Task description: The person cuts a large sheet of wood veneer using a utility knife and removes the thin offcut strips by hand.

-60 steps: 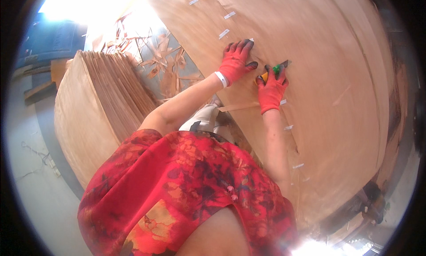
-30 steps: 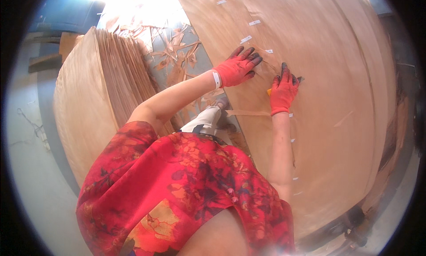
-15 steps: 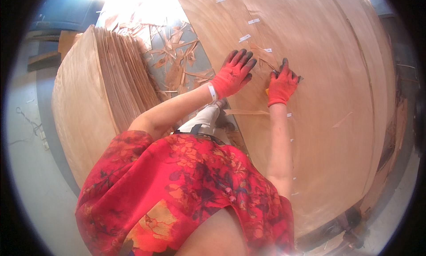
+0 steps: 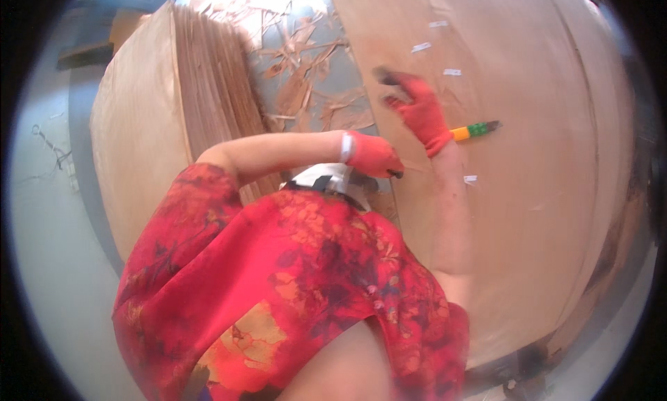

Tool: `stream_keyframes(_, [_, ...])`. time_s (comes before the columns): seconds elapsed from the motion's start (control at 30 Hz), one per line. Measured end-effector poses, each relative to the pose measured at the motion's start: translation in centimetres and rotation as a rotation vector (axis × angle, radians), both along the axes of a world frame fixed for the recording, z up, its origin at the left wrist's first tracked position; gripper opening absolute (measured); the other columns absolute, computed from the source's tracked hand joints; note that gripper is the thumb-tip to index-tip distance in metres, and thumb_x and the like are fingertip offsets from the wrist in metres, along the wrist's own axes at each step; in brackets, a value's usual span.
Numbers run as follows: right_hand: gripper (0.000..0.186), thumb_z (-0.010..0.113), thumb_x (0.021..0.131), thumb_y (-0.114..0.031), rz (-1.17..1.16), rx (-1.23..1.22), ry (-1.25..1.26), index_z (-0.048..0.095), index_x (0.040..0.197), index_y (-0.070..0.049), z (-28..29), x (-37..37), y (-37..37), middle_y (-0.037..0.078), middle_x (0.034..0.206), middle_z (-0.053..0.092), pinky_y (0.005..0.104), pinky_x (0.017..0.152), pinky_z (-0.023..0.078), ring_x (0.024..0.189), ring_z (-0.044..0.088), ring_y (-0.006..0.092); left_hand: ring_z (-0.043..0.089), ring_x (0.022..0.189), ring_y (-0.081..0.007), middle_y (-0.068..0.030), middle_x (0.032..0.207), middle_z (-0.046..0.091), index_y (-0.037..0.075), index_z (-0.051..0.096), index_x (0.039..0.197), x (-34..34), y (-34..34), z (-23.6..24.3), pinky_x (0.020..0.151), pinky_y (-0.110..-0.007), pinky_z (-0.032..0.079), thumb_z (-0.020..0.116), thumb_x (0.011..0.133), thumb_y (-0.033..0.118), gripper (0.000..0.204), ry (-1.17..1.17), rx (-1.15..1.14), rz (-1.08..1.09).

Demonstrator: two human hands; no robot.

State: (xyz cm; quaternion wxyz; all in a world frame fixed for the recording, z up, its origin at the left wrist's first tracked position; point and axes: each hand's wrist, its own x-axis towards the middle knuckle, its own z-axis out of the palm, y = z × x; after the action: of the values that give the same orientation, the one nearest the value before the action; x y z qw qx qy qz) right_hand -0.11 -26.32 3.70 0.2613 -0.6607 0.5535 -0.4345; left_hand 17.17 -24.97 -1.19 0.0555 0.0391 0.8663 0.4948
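Observation:
My right hand (image 4: 420, 113), in a red glove with dark fingertips, is over the wood veneer sheet (image 4: 528, 213). Its fingers are blurred but stand apart from the thumb, and nothing shows between them. Beside its wrist lies a tool with a yellow and green handle (image 4: 474, 131) and a dark end. My left hand (image 4: 375, 156), gloved alike, is at the sheet's left edge with its fingers curled down. What they hold, if anything, is hidden. Small white tape pieces (image 4: 452, 72) dot the sheet ahead of my right hand.
To the left stands a tall stack of veneer sheets (image 4: 219, 88), its layered edges facing me. Broken veneer scraps (image 4: 299, 88) litter the grey floor between the stack and the sheet. A cable (image 4: 52, 140) hangs or lies at the far left.
My left hand has drawn back toward me and curled its fingers. My right hand has come off the tool, shifting left and uncovering its yellow and green handle. The whole view has shifted.

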Motion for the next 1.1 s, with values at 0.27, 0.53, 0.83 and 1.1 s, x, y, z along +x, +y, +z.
stream_keyframes(0.27, [0.031, 0.071, 0.091, -0.011, 0.249, 0.382, -0.139, 0.072, 0.122, -0.007, 3.8, 1.1, 4.4, 0.009, 0.134, 0.065, 0.0374, 0.104, 0.048, 0.127, 0.056, 0.027, 0.068, 0.101, -0.0358, -0.0158, 0.103, 0.071, 0.008, 0.067, 0.104, -1.2, 0.3, 1.4, 0.085, -0.046, 0.052, 0.056, 0.09, 0.011, 0.018, -0.286, -0.296, -0.152])
stream_keyframes(0.53, [0.017, 0.072, 0.079, -0.001, 0.078, 0.191, -0.01, 0.072, 0.096, -0.003, 5.9, 4.2, 7.9, 0.007, 0.131, 0.067, 0.0408, 0.105, 0.048, 0.135, 0.049, 0.032, 0.063, 0.118, -0.0249, -0.0125, 0.123, 0.067, 0.011, 0.068, 0.119, 0.9, -0.6, -2.7, 0.102, -0.037, 0.047, 0.065, 0.089, 0.019, 0.031, -0.115, 0.863, 0.358])
stream_keyframes(0.83, [0.027, 0.073, 0.082, -0.002, -0.026, 0.068, 0.135, 0.07, 0.108, -0.006, 9.8, 1.7, 9.5, 0.006, 0.132, 0.064, 0.0458, 0.109, 0.041, 0.137, 0.045, 0.0345, 0.066, 0.092, -0.012, -0.0049, 0.104, 0.072, 0.003, 0.07, 0.117, -2.1, -6.6, -0.8, 0.078, -0.031, 0.055, 0.073, 0.091, 0.017, 0.029, -0.347, 1.209, 0.671])
stream_keyframes(1.1, [0.036, 0.075, 0.089, -0.022, -0.057, 0.145, 0.149, 0.072, 0.123, -0.01, 9.1, 1.4, 6.8, 0.012, 0.143, 0.058, 0.0476, 0.113, 0.038, 0.137, 0.043, 0.0364, 0.07, 0.104, -0.0228, -0.0117, 0.117, 0.07, 0.006, 0.063, 0.13, -3.7, -5.1, 1.9, 0.083, -0.036, 0.06, 0.067, 0.092, 0.01, 0.039, -0.309, 0.515, 0.328])
